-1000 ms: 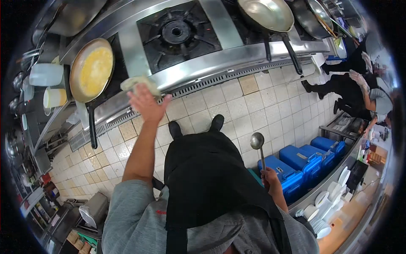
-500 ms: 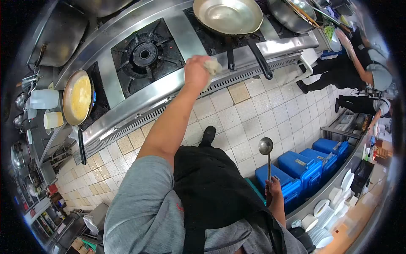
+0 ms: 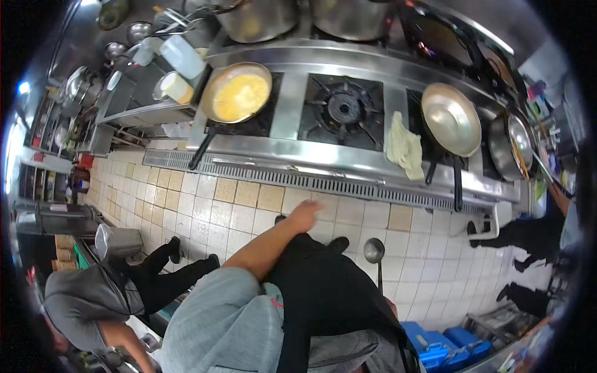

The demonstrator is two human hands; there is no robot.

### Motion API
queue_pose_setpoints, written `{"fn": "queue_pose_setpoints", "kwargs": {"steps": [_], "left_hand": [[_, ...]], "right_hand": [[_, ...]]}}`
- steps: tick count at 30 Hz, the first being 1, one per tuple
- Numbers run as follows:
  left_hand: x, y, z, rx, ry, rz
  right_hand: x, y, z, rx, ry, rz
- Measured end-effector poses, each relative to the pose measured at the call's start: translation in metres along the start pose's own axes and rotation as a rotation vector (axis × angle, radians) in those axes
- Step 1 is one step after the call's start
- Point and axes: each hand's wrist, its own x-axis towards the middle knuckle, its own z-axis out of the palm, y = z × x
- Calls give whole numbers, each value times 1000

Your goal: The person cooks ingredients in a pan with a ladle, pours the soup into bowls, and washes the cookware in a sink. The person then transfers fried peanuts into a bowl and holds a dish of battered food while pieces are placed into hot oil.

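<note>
My left hand (image 3: 303,216) hangs over the tiled floor in front of the stove, empty, its fingers loosely apart. My right hand (image 3: 391,306) is mostly hidden behind my apron; from it rises a ladle (image 3: 374,250), bowl upward. A pale, crumpled cloth (image 3: 403,146) drapes over the stove's front edge, apart from both hands. On the left burner sits a frying pan (image 3: 203,149) with yellow egg (image 3: 239,97) spread inside, some of it pale. Another frying pan (image 3: 451,118), with nothing in it, tilts on the right burner.
Large pots (image 3: 258,22) stand behind the burners. Plastic containers (image 3: 182,57) are left of the egg pan. A co-worker (image 3: 93,289) bends at the lower left; other people stand at far right. Blue bins (image 3: 429,345) line the lower right.
The cloth has left my left hand and lies on the stove edge. That hand has drawn back toward my body. My view has turned left, showing a co-worker at lower left.
</note>
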Motion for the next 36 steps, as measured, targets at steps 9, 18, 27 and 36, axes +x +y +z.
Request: {"fn": "queue_pose_setpoints", "kwargs": {"steps": [9,18,27,36], "left_hand": [[-346,-257,-40,80,-230,-1307],[-389,-253,-13,-244,52,-871],[-466,-273,25,-586,345,-1364],[-439,-286,-49,-782,340,-1238]], "right_hand": [[26,-407,-78,365,-354,246],[119,-575,73,422,-280,-263],[206,-644,146,286,-160,-253],[240,-702,176,404,-368,-53]]}}
